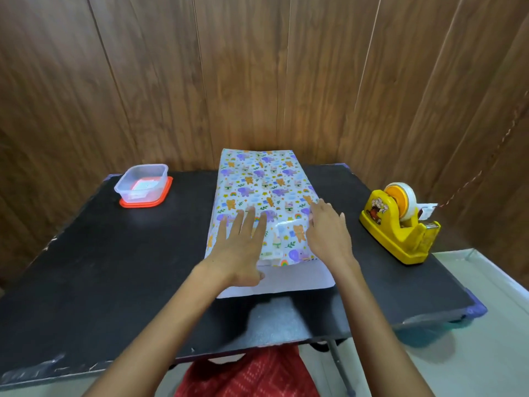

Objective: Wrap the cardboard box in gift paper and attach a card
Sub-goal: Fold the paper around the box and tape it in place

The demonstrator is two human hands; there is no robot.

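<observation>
Two arms stretch from us over a red cloth (pixel 249 376) at our lap and across the black table (pixel 114 267). Nearest us on the table, a flap of the paper (pixel 286 283) lies flat, white side up. Beyond it the box (pixel 257 184) sits mid-table, lengthwise away from us, covered in the printed paper. Our left hand (pixel 243 245) lies flat on its near end, fingers straight and spread. Our right hand (pixel 329 236) rests just beside it at the right edge, fingers straight, gripping nothing. Well to the right stands a yellow dispenser (pixel 400 227) with a tape roll. Far left, a clear tub (pixel 137 196) sits on a red lid (pixel 143 204), holding something white we cannot make out. Behind everything runs a wood wall (pixel 257 67).
</observation>
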